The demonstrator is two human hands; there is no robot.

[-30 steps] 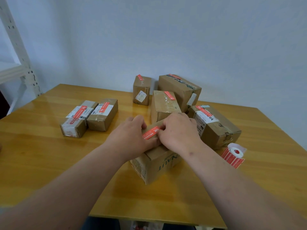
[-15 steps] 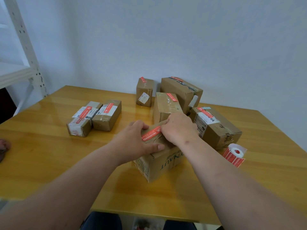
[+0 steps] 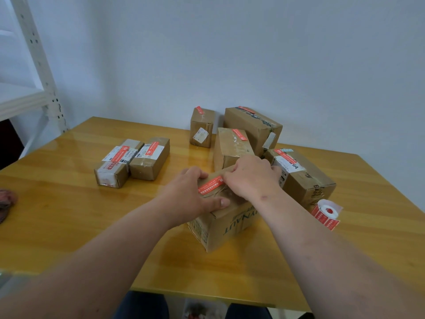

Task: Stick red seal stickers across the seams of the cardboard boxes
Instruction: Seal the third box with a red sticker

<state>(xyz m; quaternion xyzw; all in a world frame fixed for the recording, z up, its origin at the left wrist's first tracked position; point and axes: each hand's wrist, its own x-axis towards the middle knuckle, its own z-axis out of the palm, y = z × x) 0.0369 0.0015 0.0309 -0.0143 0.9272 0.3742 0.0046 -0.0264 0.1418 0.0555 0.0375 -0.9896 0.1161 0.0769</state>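
Red seal sticker sits diagonally on top of the front box, centre of frame, over the taped seam. Right hand presses its right end down, fingers bent over it; whether that grip pinches the sticker or just pushes it flat I cannot tell. Left hand clamps the box's left side, thumb along the near top edge, fingers curled over the far edge.

Progress, by my read: nearly done. Six other boxes show a red seal: the pair at left, the small upright one, the one behind the hands, the big one at the back, the one at right. Left: smooth this sticker flat. No unsealed box visible.

Sticker roll lies at right, near the tabletop edge. Tabletop is glossy yellow wood. Plain pale wall behind, white metal shelving in the upper left, something reddish at the left edge.
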